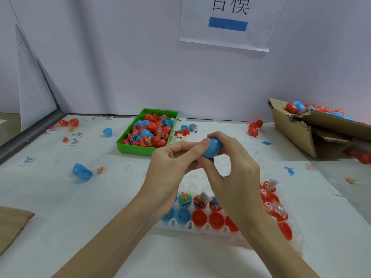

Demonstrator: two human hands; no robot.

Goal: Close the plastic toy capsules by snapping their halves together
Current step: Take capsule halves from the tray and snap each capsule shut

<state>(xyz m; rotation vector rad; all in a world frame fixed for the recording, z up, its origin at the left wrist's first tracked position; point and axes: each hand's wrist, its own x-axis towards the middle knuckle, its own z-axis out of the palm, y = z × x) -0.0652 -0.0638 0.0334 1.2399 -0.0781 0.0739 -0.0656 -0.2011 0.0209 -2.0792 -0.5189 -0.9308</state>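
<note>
A white table (60,207) is seen, with a clear holder tray (200,227) of red and blue capsule halves taken as the landmark near its front edge. Beyond the tray, toward the wall, a green bin (149,150) heaped with red and blue halves is set. To the far right of the tray, a torn cardboard box (301,135) filled with closed capsules is tilted. Both forearms are stretched forward over the tray and are brought together above its far side. The left hand (170,165) is curled, its thumb and fingertips pressed to a blue capsule (212,147). The right hand (234,169) is arched over the same capsule, which is gripped from the opposite side between thumb and fingers. The capsule is thus held in the air between the tray and the green bin.
</note>
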